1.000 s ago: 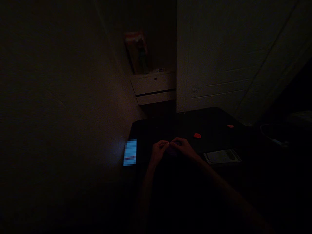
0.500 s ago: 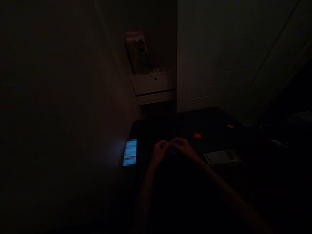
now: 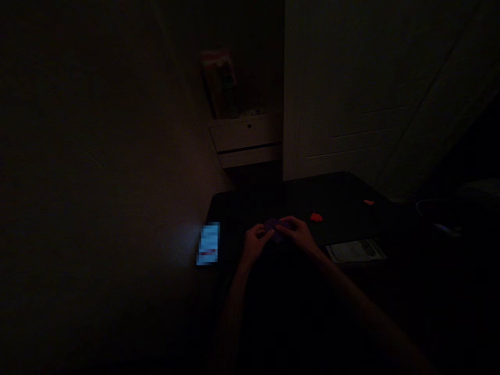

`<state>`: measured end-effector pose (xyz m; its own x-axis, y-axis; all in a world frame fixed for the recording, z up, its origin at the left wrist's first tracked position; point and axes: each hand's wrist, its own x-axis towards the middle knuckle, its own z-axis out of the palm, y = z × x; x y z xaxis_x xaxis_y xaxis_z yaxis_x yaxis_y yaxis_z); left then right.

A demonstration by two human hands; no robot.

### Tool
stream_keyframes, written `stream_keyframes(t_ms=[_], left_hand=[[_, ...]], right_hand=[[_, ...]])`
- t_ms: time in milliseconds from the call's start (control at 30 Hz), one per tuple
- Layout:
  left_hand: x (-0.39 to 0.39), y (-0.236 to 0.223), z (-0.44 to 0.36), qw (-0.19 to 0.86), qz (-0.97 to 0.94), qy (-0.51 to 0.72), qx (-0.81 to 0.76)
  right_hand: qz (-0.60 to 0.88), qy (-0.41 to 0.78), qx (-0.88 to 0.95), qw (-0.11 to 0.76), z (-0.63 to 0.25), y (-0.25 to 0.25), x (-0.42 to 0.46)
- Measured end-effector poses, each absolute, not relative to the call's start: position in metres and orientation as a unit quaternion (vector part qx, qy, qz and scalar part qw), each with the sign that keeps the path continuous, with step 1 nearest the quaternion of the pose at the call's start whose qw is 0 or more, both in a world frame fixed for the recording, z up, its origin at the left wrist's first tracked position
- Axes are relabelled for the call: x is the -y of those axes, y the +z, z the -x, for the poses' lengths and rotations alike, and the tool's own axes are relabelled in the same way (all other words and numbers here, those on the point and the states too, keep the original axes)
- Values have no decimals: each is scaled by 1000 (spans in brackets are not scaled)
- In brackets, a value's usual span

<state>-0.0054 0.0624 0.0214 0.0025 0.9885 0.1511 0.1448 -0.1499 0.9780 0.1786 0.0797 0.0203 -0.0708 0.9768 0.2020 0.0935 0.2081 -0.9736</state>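
Handling a small purple piece (image 3: 270,224), pinched between the fingertips of left hand (image 3: 253,244) and right hand (image 3: 302,238), over or on the black table (image 3: 242,205); hard to tell which. Probably calls for light, even finger pressure next.

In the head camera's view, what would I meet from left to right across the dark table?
Left hand, purple piece, right hand, larger red piece, smaller orange-red piece.
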Motion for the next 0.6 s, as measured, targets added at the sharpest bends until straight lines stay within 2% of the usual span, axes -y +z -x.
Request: stream_keyframes(t_ms=[267,600], left_hand=[[-63,21,7,402,-543,529,-514],[-63,19,9,422,-576,511,-478]], right_hand=[[451,425,631,467,-178,26,-74],[436,451,619,472,-181,30,-72]])
